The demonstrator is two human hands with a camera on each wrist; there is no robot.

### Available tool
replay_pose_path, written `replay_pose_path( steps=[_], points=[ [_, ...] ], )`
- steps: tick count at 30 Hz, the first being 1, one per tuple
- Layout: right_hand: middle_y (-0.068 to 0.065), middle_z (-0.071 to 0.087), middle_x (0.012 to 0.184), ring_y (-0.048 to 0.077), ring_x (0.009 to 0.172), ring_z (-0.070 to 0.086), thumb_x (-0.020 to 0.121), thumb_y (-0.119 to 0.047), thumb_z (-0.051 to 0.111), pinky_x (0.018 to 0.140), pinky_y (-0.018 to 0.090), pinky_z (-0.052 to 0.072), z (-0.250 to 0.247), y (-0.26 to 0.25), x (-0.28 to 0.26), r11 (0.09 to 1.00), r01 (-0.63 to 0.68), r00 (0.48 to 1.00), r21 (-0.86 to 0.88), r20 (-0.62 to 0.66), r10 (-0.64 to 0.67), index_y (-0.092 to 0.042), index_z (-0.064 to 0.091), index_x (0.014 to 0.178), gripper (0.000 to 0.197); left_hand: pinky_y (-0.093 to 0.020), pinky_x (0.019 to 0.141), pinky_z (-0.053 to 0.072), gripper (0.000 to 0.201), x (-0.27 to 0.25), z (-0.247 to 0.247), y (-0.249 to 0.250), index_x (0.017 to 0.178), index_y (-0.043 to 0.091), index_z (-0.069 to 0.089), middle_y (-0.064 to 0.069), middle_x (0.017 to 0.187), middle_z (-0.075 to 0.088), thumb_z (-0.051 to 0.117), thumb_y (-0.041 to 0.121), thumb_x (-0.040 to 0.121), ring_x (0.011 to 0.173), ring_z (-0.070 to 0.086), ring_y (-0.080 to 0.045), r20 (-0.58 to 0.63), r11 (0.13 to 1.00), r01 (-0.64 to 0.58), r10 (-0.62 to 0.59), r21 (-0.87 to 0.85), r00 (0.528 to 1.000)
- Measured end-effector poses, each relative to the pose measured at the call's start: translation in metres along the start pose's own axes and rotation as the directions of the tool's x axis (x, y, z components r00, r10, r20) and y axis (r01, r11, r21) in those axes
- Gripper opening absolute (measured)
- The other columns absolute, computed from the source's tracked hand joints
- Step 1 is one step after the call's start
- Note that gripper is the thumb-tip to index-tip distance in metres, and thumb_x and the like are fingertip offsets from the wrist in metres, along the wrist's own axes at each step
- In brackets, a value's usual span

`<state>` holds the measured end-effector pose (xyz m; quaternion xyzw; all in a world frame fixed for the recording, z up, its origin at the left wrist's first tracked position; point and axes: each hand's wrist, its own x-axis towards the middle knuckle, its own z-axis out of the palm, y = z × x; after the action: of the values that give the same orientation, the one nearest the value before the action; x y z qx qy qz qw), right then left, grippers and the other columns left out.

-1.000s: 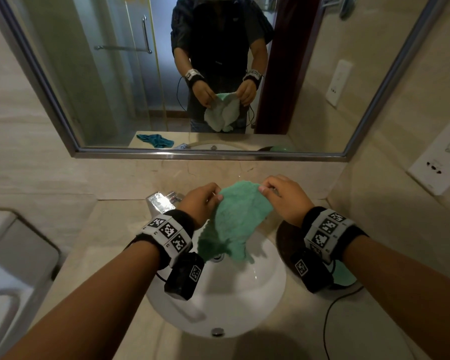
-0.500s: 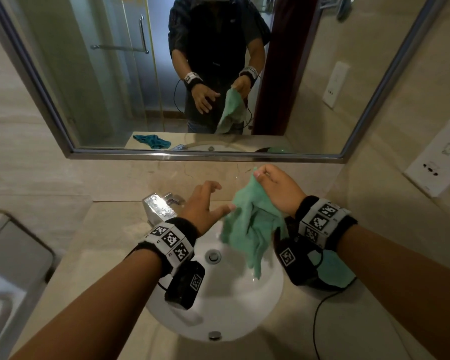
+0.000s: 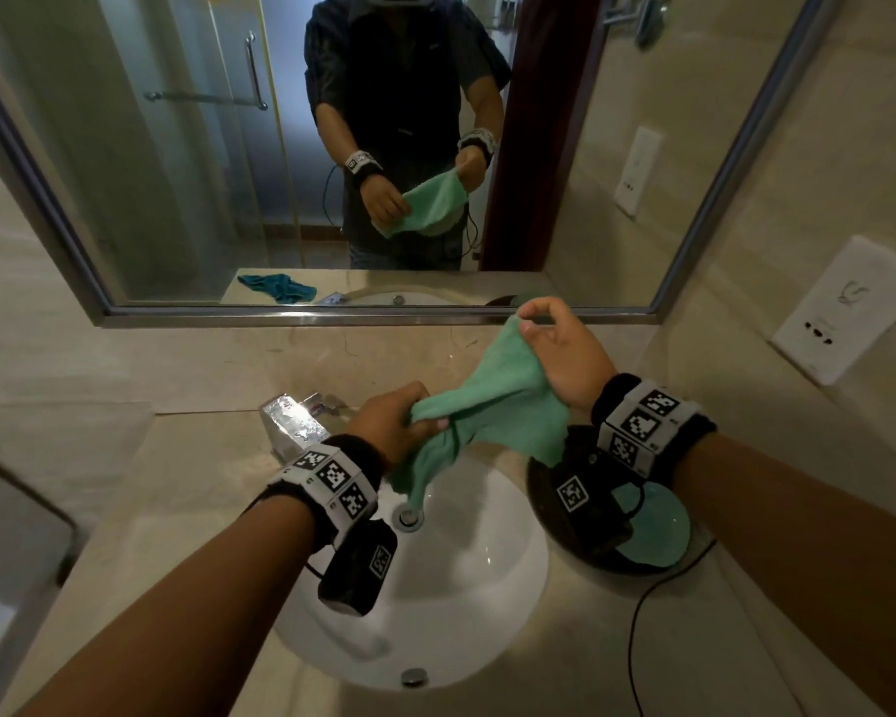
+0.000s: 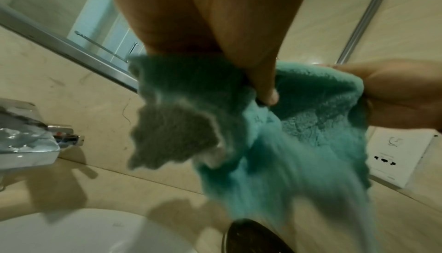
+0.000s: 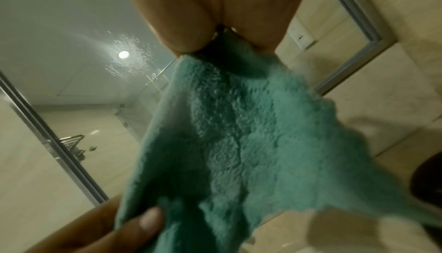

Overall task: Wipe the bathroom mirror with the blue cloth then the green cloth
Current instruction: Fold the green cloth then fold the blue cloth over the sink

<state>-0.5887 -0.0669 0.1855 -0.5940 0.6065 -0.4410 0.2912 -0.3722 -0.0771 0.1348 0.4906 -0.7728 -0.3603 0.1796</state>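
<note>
I hold the green cloth (image 3: 492, 401) over the basin with both hands. My right hand (image 3: 526, 323) pinches its top corner up near the lower frame of the mirror (image 3: 177, 147). My left hand (image 3: 425, 421) grips a bunched lower part, and the tail hangs towards the drain. In the left wrist view my left thumb presses into the green cloth (image 4: 299, 134). The right wrist view is filled by the green cloth (image 5: 239, 143) hanging from my fingers. The blue cloth (image 3: 278, 288) shows only as a reflection, lying crumpled on the counter.
A white basin (image 3: 487, 602) sits below my hands, with a chrome faucet (image 3: 293, 421) at its back left. A dark round dish (image 3: 544, 489) holding something teal stands on the counter to the right. A wall socket plate (image 3: 849, 307) is on the right wall.
A second ago both hands held the cloth spread. My left hand then let go, and now grips its lower part again. My right hand has lifted its corner higher.
</note>
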Motion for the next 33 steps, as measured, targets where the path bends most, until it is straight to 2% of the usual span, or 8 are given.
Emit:
replay_pose_path(
  steps=[4,8,12,16,22,26,29,33],
  points=[
    [-0.001,0.06,0.079,0.013,0.069,0.056,0.097,-0.014,0.044,0.064,0.024,0.045,-0.008,0.013,-0.002,0.998,0.02,0.999,-0.059,0.045,-0.018,-0.021,0.057,0.111,0.02,-0.019,0.058,0.042,0.012,-0.003,-0.013,-0.004,0.086,0.029,0.05,0.004,0.08,0.058,0.05,0.037,0.095,0.075,0.058,-0.016,0.01,0.998,-0.058,0.058,-0.001,0.998],
    [0.005,0.064,0.099,0.003,0.082,0.059,0.095,-0.009,0.049,0.07,0.007,0.046,-0.011,0.02,-0.005,0.998,-0.037,0.989,-0.058,0.142,0.045,-0.005,0.063,0.11,0.021,-0.021,0.056,0.048,0.009,-0.004,-0.024,-0.012,0.096,0.026,0.054,0.006,0.09,0.056,0.059,0.032,0.09,0.079,0.058,-0.013,-0.041,0.999,0.048,-0.049,-0.021,0.998],
    [0.01,0.066,0.106,0.019,0.094,0.064,0.079,-0.002,0.069,0.083,0.022,0.052,-0.01,0.021,-0.007,0.977,-0.207,0.951,0.049,0.246,0.189,-0.011,0.06,0.117,0.04,-0.023,0.062,0.048,0.022,-0.004,-0.031,-0.018,0.086,0.026,0.054,0.001,0.092,0.058,0.071,0.036,0.079,0.081,0.057,-0.014,-0.06,0.997,0.069,-0.071,-0.038,0.996],
    [0.012,0.064,0.112,0.023,0.102,0.062,0.072,0.005,0.073,0.091,0.032,0.05,-0.009,0.021,-0.005,0.974,-0.225,0.936,0.004,0.28,0.215,-0.014,0.057,0.123,0.056,-0.032,0.073,0.055,0.026,-0.007,-0.035,-0.02,0.087,0.026,0.054,-0.001,0.095,0.06,0.075,0.034,0.075,0.084,0.059,-0.018,-0.001,0.998,0.045,-0.045,-0.05,0.999],
    [0.001,0.057,0.118,0.018,0.108,0.055,0.07,0.001,0.076,0.098,0.03,0.044,-0.012,0.025,-0.002,0.952,-0.152,0.921,-0.265,0.312,0.234,-0.015,0.052,0.131,0.068,-0.022,0.069,0.05,0.026,-0.01,-0.044,-0.025,0.081,0.022,0.057,0.005,0.086,0.057,0.08,0.021,0.07,0.079,0.055,-0.013,0.002,0.999,0.046,-0.047,0.025,0.999],
    [0.001,0.063,0.091,0.017,0.09,0.057,0.083,-0.019,0.068,0.08,0.024,0.043,-0.008,0.026,-0.005,0.846,0.038,0.955,-0.531,0.269,0.126,-0.012,0.071,0.095,0.014,-0.019,0.068,0.045,0.011,-0.01,-0.046,-0.025,0.087,0.018,0.06,0.006,0.088,0.056,0.068,0.024,0.084,0.089,0.056,-0.017,-0.051,0.993,0.071,-0.067,0.09,0.996],
    [0.009,0.054,0.086,0.019,0.087,0.049,0.085,-0.027,0.065,0.072,0.026,0.035,-0.003,0.03,-0.005,0.8,0.061,0.967,-0.597,0.233,0.1,-0.005,0.068,0.079,0.023,-0.02,0.064,0.045,0.014,-0.01,-0.046,-0.02,0.098,0.019,0.058,0.005,0.091,0.053,0.056,0.032,0.092,0.086,0.054,-0.017,-0.074,0.977,0.138,-0.127,0.164,0.989],
    [-0.003,0.052,0.071,0.018,0.077,0.05,0.089,-0.03,0.057,0.066,0.025,0.033,0.01,0.025,-0.01,0.809,0.003,0.977,-0.588,0.175,0.123,-0.024,0.051,0.063,0.028,-0.03,0.078,0.052,0.013,-0.009,-0.036,-0.017,0.1,0.024,0.053,0.0,0.101,0.063,0.054,0.034,0.093,0.088,0.059,-0.018,-0.058,0.968,0.158,-0.149,0.195,0.987]
  ],
)
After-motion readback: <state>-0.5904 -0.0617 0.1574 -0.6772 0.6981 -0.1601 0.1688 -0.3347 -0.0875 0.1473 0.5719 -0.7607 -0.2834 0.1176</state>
